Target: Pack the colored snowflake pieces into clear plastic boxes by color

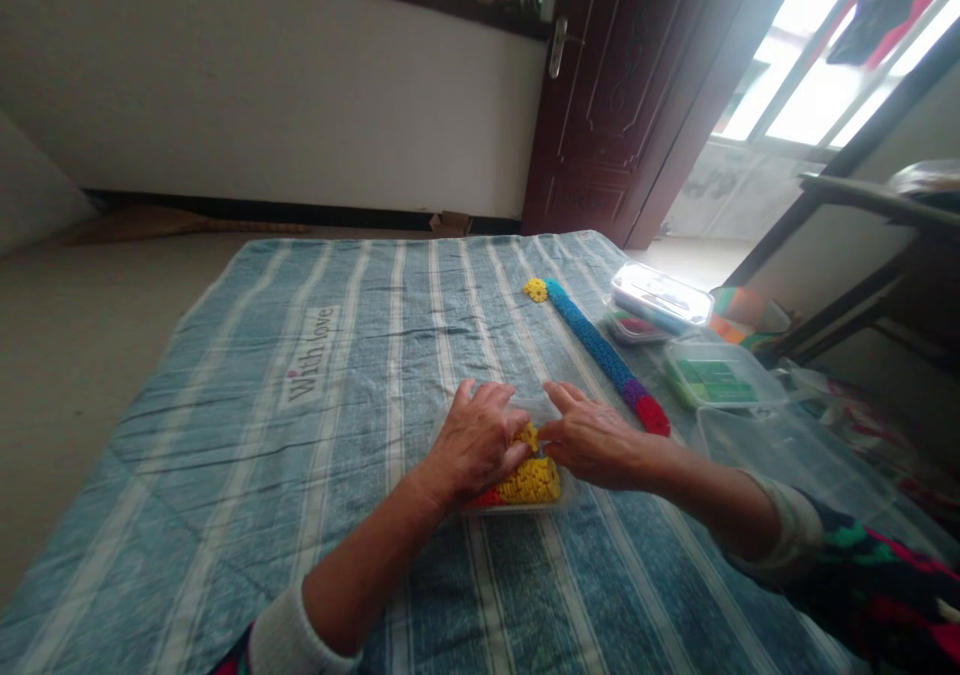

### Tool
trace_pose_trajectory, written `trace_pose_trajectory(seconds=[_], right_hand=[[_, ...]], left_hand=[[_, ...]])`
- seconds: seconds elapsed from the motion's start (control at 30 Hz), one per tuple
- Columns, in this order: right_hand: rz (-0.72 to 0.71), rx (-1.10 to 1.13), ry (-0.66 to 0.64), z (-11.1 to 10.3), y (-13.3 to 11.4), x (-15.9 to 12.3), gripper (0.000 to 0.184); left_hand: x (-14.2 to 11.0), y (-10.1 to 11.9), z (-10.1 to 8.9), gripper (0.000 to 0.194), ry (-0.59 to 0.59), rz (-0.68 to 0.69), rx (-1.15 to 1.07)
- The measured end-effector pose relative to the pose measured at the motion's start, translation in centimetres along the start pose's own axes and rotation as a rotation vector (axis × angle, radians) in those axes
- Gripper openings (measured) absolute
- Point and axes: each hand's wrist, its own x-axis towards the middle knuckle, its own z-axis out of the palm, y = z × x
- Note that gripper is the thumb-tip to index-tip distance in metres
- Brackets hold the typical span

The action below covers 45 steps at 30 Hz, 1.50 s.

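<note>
A clear plastic box point(517, 508) sits in front of me on the striped cloth, with a thick row of yellow notched plastic pieces point(532, 480) and some red ones inside. Over its left part, my left hand point(480, 435) is closed, thumb and forefinger at a small yellow piece point(529, 437). From the other side my right hand point(592, 437) reaches in, fingertips pinched at the same yellow piece. Beyond my right hand lies a long rod of interlocked pieces point(600, 345), blue, then purple, then red. A yellow flower-shaped cluster point(535, 289) rests at its far end.
To the right stand a lidded box point(660, 295), an open box with green pieces point(712, 380) and a large clear tub point(810, 455). The striped cloth point(247, 495) covers the surface. A dark red door point(600, 105) is behind.
</note>
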Motion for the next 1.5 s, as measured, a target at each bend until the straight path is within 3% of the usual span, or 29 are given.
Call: trace_pose_trajectory(seconds=[0.3, 0.5, 0.6, 0.73, 0.87, 1.0, 1.2, 1.5], right_hand=[[-0.050, -0.045, 0.057, -0.2, -0.2, 0.2, 0.026], [-0.145, 0.017, 0.294, -3.4, 1.8, 0.7, 0.025], [-0.015, -0.039, 0.406, -5.5, 4.4, 3.6, 0.021], [0.193, -0.130, 0.416, -7.2, 8.4, 9.6, 0.026], [0.253, -0.144, 0.425, -7.7, 11.0, 14.8, 0.034], [0.280, -0.146, 0.426, -7.6, 12.4, 18.3, 0.039], [0.288, -0.163, 0.393, -7.6, 14.1, 21.3, 0.040], [0.247, -0.180, 0.376, -7.6, 14.8, 21.9, 0.037]], left_hand=[[-0.1, 0.1, -0.7, 0.015, -0.058, -0.015, 0.020], [-0.2, 0.2, -0.8, 0.018, -0.063, -0.046, -0.009], [-0.3, 0.2, -0.9, 0.018, -0.056, -0.045, -0.033], [-0.3, 0.1, -1.0, 0.017, -0.063, -0.039, -0.045], [-0.5, 0.0, -0.8, 0.016, -0.065, -0.046, -0.061], [-0.7, -0.1, -0.4, 0.017, -0.071, -0.052, -0.066], [-0.9, -0.2, -0.1, 0.018, -0.079, -0.066, -0.071], [-0.9, -0.2, 0.0, 0.018, -0.059, -0.054, -0.067]])
